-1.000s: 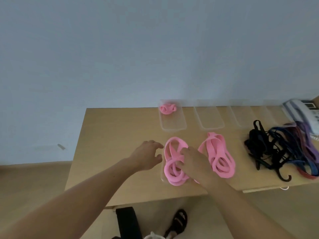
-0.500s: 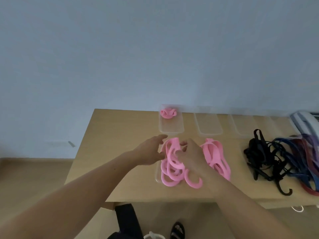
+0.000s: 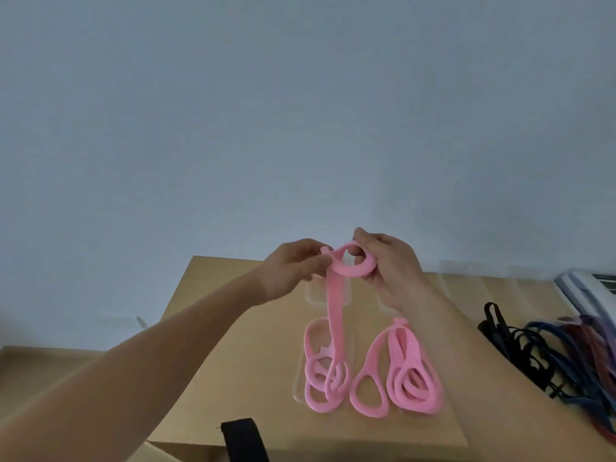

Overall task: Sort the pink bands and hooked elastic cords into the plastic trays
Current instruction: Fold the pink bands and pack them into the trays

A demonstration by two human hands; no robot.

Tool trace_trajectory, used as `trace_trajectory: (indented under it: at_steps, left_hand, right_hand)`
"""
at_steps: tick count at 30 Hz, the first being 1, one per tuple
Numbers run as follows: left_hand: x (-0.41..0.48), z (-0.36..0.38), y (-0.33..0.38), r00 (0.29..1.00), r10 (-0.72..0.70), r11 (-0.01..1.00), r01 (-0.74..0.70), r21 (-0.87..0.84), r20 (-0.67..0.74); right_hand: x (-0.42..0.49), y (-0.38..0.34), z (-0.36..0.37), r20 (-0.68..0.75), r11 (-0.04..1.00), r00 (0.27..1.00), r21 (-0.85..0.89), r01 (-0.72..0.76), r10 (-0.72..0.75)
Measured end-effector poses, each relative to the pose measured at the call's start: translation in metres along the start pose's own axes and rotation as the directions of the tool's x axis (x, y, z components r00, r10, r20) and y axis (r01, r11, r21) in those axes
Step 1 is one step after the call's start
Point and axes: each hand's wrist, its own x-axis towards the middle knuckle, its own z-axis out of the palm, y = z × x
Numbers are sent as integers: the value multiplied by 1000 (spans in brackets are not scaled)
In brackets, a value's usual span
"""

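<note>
worktop [image 3: 233, 328] front: spare pink bands [image 3: 396, 375] heaped | above: left grip [image 3: 293, 271], right grip [image 3: 393, 271] both pinching held pink band [image 3: 335, 315], tail dangling into heap | handling: light, floppy, stretchy, may snag; hold by top coil | far: plastic tray [image 3: 346, 295]

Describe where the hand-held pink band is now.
The pink band hangs mid-view, held up by the left hand and right hand, its tail reaching the left pink pile.

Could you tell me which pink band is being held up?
The dangling band held by left hand and right hand; the piled bands lie flat.
</note>
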Motion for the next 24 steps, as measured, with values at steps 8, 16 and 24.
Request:
trace_trajectory:
  at_steps: [8,16,24]
  left_hand:
    - [-4,-2,31,989,-126,931,91,-353,-76]
    - [-13,-2,50,998,-32,875,53,-481,53]
    - [-25,-1,58,1000,16,896,-13,-443,3]
  right_hand:
    - [-20,-27,3,204,965,970,-198,171,-130]
    - [-35,-36,12,163,764,889,-460,453,-429]
    - [-41,-38,14,212,812,892,-370,451,-399]
